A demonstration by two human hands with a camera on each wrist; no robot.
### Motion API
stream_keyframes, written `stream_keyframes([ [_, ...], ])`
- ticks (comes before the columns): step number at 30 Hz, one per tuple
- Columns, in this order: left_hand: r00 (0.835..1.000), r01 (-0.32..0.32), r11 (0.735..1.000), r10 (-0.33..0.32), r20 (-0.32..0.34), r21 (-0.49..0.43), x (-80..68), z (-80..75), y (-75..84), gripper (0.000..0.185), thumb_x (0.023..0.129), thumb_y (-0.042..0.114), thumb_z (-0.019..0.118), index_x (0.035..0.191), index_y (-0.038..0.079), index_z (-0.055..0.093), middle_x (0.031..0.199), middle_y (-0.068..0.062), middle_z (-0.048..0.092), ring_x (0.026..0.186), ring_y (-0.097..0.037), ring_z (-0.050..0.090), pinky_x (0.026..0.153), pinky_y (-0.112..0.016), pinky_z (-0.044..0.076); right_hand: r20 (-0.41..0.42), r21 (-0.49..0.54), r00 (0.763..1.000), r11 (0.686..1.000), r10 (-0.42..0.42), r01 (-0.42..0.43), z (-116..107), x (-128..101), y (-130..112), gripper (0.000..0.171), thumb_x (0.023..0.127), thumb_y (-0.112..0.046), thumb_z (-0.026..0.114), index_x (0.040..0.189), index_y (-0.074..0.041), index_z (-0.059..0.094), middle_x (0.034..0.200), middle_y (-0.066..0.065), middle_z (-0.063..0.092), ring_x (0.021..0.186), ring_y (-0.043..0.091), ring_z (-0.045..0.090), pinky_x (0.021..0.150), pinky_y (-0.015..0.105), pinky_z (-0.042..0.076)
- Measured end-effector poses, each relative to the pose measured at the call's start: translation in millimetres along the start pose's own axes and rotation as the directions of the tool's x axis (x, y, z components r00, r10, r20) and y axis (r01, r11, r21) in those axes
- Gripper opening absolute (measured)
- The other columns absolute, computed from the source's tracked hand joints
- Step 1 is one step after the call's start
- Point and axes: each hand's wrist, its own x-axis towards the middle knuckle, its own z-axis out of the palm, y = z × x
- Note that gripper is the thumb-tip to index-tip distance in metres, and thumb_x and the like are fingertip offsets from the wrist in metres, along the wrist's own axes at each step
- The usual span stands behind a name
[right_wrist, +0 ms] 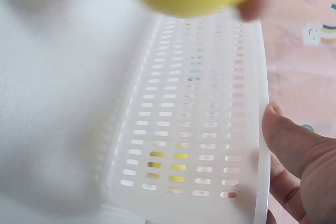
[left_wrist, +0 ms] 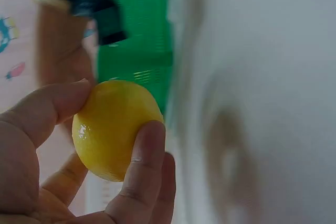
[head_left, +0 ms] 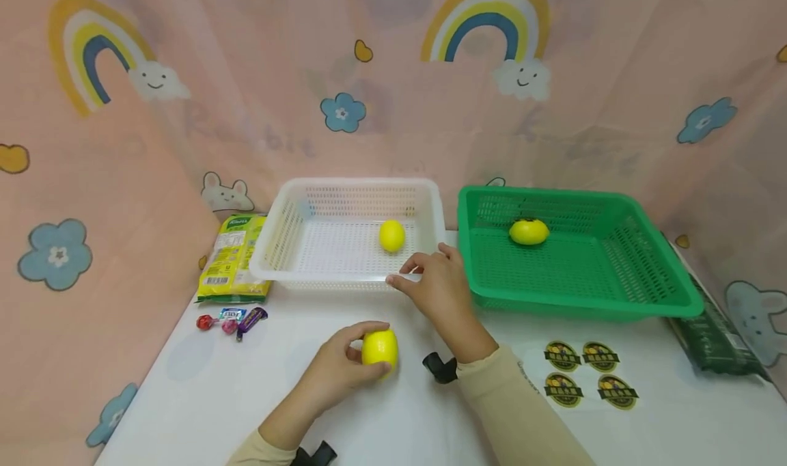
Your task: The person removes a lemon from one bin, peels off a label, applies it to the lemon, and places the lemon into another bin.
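Observation:
A shiny yellow lemon [head_left: 379,352] is pinched between the thumb and fingers of my left hand [head_left: 341,363], above the white table in front of the baskets. The same lemon [left_wrist: 116,129] fills much of the left wrist view. My right hand [head_left: 439,292] grips the front rim of the white basket [head_left: 344,278] near its right corner, thumb at the rim and fingers reaching over to the inner side. Inside that basket, just beyond the right hand, lies another lemon [head_left: 391,236]. A third lemon [head_left: 529,232] lies in the green basket [head_left: 584,305] to the right.
Left of the white basket leans a yellow packet [head_left: 233,261], with lollipops and small wrapped candies [head_left: 249,321] before it. Several round dark stickers [head_left: 562,355] lie in front of the green basket. A dark green packet [head_left: 716,346] rests at the right. Patterned pink cloth hangs behind.

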Motion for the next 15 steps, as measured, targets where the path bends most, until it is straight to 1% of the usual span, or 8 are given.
stream_keyframes([
  [3,1.0,-0.011,0.999,0.011,0.009,0.052,1.0,10.5,-11.2,0.059,0.084,0.02,0.089,0.139,0.016,0.069,0.125,-0.013,0.062,0.089,-0.025,0.059,0.068,-0.037,0.053,0.004,0.005,1.0,1.0,0.0,0.0,-0.9,0.8,0.4,0.031,0.086,-0.044,0.089,0.095,-0.016,0.078,0.101,0.011,0.075,0.151,0.036,0.031,0.121,0.054,0.032],
  [6,1.0,-0.03,0.996,0.031,-0.002,0.081,2.4,15.9,-18.3,0.059,0.084,0.017,0.089,0.139,0.014,0.069,0.123,-0.015,0.061,0.088,-0.025,0.059,0.07,-0.036,0.054,0.014,0.006,1.0,1.0,-0.005,0.005,-0.6,2.0,-0.7,0.031,0.087,-0.044,0.088,0.096,-0.016,0.078,0.102,0.011,0.074,0.151,0.036,0.03,0.122,0.054,0.031],
  [9,0.998,-0.064,0.991,0.066,-0.019,0.116,2.9,19.6,-22.4,0.059,0.084,0.016,0.09,0.138,0.015,0.07,0.124,-0.014,0.06,0.086,-0.023,0.057,0.071,-0.033,0.052,0.015,0.005,1.0,1.0,-0.006,0.006,-0.6,2.5,-1.8,0.032,0.087,-0.044,0.088,0.096,-0.016,0.078,0.103,0.012,0.075,0.151,0.036,0.03,0.122,0.054,0.031],
  [12,0.995,-0.094,0.984,0.1,-0.031,0.153,3.1,24.4,-25.0,0.058,0.083,0.018,0.091,0.138,0.017,0.07,0.122,-0.012,0.059,0.084,-0.021,0.054,0.071,-0.03,0.049,0.016,0.002,1.0,1.0,0.015,-0.015,-1.0,2.2,-2.4,0.033,0.086,-0.045,0.089,0.096,-0.016,0.078,0.103,0.011,0.075,0.152,0.035,0.029,0.121,0.054,0.033],
  [15,0.993,-0.102,0.981,0.111,-0.047,0.167,2.4,29.2,-26.6,0.058,0.083,0.018,0.091,0.138,0.018,0.07,0.12,-0.01,0.057,0.084,-0.02,0.052,0.071,-0.028,0.047,0.027,0.001,0.999,1.0,0.027,-0.027,-2.0,1.2,-2.7,0.033,0.086,-0.045,0.089,0.098,-0.015,0.079,0.106,0.012,0.075,0.152,0.036,0.029,0.121,0.054,0.032],
])
